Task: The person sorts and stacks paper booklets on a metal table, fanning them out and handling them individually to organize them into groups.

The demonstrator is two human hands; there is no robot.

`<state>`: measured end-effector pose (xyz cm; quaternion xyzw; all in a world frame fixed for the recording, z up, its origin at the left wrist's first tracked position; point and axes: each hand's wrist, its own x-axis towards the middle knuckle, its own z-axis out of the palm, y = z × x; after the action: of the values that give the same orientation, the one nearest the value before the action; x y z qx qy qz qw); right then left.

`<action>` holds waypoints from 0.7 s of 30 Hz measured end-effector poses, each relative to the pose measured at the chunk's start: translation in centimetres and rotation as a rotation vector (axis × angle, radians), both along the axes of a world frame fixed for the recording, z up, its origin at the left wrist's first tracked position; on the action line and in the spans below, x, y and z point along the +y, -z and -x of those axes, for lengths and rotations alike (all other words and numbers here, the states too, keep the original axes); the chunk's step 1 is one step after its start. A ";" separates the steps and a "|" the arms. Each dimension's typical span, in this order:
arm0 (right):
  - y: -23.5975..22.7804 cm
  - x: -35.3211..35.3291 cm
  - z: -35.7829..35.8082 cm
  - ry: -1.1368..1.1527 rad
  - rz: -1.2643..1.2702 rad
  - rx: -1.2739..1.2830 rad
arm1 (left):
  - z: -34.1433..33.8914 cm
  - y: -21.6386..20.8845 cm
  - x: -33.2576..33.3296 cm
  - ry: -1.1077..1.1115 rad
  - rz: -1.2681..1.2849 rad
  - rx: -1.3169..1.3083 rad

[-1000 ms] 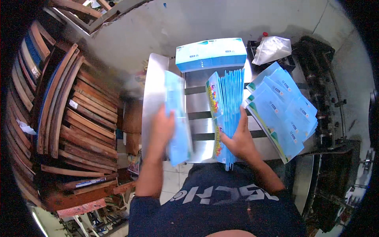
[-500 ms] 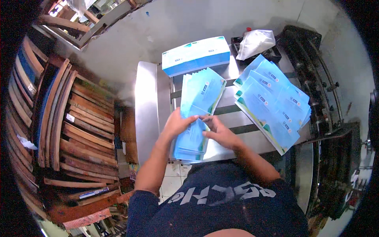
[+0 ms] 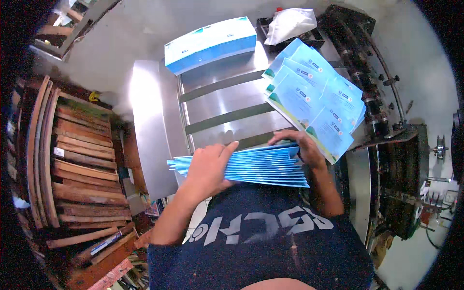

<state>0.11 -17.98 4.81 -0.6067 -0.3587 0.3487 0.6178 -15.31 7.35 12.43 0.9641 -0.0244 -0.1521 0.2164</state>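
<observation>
A stack of folded light-blue printed sheets (image 3: pixel 263 166) is held on edge in front of my torso, its many layers showing. My left hand (image 3: pixel 209 166) is wrapped round the stack's left part, thumb on top. At the right end, my right hand (image 3: pixel 304 147) grips the stack, fingers curled over its upper corner. To the right on the metal table lie several loose piles of blue printed sheets (image 3: pixel 309 92), overlapping in a fan. A long neat block of the same sheets (image 3: pixel 212 50) stands at the table's far left.
The metal table (image 3: pixel 222 101) has dark slots across it. A white plastic bag (image 3: pixel 291 25) rests in a black tray at the back. Dark machine rollers (image 3: pixel 360 72) run along the right. A wooden rack of slats (image 3: pixel 87 164) stands at left.
The stack of folded sheets has been lifted off the table and turned on edge, nearer my body. Both hands have moved with it, and my view has shifted to the right.
</observation>
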 end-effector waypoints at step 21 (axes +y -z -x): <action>3.8 1.3 5.9 0.352 -0.126 0.159 | 10.6 11.0 7.8 -0.751 1.442 -0.348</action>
<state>-5.83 -16.71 0.96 -0.5907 -0.2181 0.2589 0.7324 -25.90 15.19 1.39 0.5427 0.1746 0.1343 0.8105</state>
